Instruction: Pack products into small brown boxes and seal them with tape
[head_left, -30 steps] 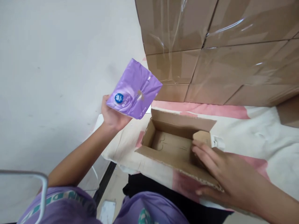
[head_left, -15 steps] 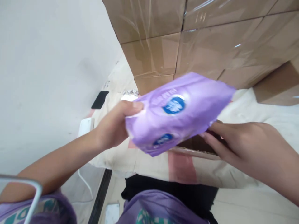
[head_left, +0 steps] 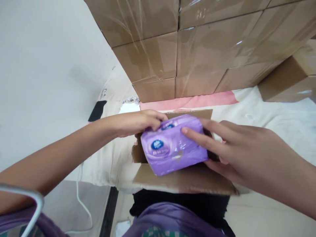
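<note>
A purple plastic packet with blue oval logos (head_left: 176,149), perhaps tissues or pads, is tilted over the mouth of an open cardboard box (head_left: 148,172). My left hand (head_left: 150,120) grips the packet's upper left edge with bent fingers. On its right end, my right hand (head_left: 222,141) has fingers spread over the top face and lower corner, holding it too. The box's flaps stand out around the packet, which hides most of the inside.
Behind the box rises a wall of stacked, taped cartons (head_left: 153,59), with another carton (head_left: 283,79) at the right. A black flat object (head_left: 97,111) lies by the white wall at left. A white cable (head_left: 84,204) hangs below. Pale cloth (head_left: 283,115) covers the surface.
The packet has come down and turned from a raised position to the box's mouth. My right hand has moved from beneath its edge onto its right end. More of the box shows.
</note>
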### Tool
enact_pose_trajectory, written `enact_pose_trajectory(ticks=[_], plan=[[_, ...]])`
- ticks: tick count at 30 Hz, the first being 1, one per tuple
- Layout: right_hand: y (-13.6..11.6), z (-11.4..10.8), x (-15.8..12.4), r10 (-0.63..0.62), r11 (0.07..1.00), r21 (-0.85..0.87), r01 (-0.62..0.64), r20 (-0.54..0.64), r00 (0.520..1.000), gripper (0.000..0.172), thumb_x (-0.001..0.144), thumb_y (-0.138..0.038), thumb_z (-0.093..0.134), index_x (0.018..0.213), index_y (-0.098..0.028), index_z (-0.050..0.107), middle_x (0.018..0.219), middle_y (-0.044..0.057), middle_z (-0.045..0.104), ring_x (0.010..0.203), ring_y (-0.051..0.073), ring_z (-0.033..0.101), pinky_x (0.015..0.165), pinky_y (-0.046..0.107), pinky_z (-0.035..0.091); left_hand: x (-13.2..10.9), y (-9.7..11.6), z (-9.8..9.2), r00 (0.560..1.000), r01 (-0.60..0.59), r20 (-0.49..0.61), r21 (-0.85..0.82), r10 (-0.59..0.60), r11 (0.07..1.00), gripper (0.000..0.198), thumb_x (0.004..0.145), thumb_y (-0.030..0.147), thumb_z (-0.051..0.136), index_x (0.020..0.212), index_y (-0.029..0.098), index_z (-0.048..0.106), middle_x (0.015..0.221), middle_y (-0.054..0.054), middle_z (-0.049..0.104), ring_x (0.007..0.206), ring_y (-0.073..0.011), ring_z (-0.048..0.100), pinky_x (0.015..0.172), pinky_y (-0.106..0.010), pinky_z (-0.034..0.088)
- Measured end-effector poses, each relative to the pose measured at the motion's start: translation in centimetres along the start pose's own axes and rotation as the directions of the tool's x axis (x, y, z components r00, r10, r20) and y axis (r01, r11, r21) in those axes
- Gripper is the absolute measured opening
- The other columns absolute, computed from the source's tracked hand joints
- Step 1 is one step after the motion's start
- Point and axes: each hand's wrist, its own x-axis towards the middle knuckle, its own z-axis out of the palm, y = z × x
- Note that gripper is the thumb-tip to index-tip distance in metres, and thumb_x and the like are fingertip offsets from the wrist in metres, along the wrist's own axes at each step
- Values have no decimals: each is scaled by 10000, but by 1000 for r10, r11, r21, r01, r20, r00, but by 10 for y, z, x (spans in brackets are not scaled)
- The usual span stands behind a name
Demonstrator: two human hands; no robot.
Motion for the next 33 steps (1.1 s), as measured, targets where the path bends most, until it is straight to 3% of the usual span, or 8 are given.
enact_pose_trajectory(ticks=[2, 8, 11, 15, 22, 26, 30, 33], plan=[[-1, 6, 1, -66, 997, 39, 65, 47, 997, 731, 838, -256, 605, 1539, -240, 398, 1222, 97, 672, 787, 215, 644, 592, 306, 423, 6, -4, 3, 999, 10, 38, 21, -11, 1000, 353, 807, 257, 494, 1095, 207, 692, 891, -26, 720, 675, -161, 611, 574, -262, 474], [-5, 22, 2, -72, 997, 28, 71, 34, 997, 685, 845, -229, 611, 1504, -160, 437, 1043, 105, 685, 787, 239, 619, 621, 328, 407, 7, -6, 14, 979, -134, -133, 131, 152, 982, 380, 996, 445, 426, 961, 189, 704, 1037, -23, 740, 921, -187, 658, 792, -270, 490], [-6, 24, 2, -95, 994, 63, 93, 27, 995, 695, 852, -263, 609, 1511, -144, 424, 1035, 110, 672, 768, 239, 615, 604, 329, 407, -1, -1, 11, 989, -143, -9, 193, 147, 971, 443, 924, 598, 586, 1124, 216, 685, 1111, -22, 733, 959, -201, 674, 775, -260, 487], [-1, 23, -4, -93, 982, 166, 92, -1, 996, 680, 889, -323, 589, 1522, -160, 402, 1094, 123, 626, 697, 210, 595, 542, 322, 420, -3, 2, 0, 982, -123, 167, 207, 89, 971, 421, 931, 577, 611, 1185, 247, 678, 1130, 2, 741, 971, -193, 688, 799, -244, 493], [15, 27, -41, 234, 838, 523, -152, -94, 968, 843, 916, -248, 635, 1627, -376, 201, 1106, 86, 585, 668, 195, 543, 506, 340, 514, 9, 0, 2, 987, -123, 144, 386, 72, 914, 464, 974, 534, 584, 1403, 355, 602, 1245, 16, 735, 1043, -193, 697, 866, -241, 494], [14, 43, -50, 310, 797, 595, -105, -254, 916, 940, 813, -208, 741, 1620, -357, 284, 993, 80, 557, 817, 264, 550, 554, 375, 521, 22, 6, 12, 981, -192, 97, 533, 166, 824, 341, 969, 429, 617, 1268, 281, 688, 1228, -32, 737, 1073, -219, 692, 887, -266, 488], [9, 57, -49, 403, 754, 646, -117, -314, 860, 862, 788, -272, 743, 1569, -357, 390, 972, 69, 546, 804, 259, 531, 595, 396, 513, 36, 15, 22, 979, -166, 200, 650, 44, 741, 318, 1021, 323, 448, 1259, 203, 622, 1038, -82, 743, 813, -196, 692, 686, -265, 482], [6, 64, -47, 447, 717, 693, -77, -372, 814, 831, 777, -274, 722, 1549, -362, 427, 999, 73, 537, 816, 255, 522, 575, 383, 499, 52, 16, 36, 978, -177, 204, 755, 30, 631, 234, 953, 178, 482, 1115, 174, 650, 908, -84, 731, 685, -184, 656, 596, -267, 445]])
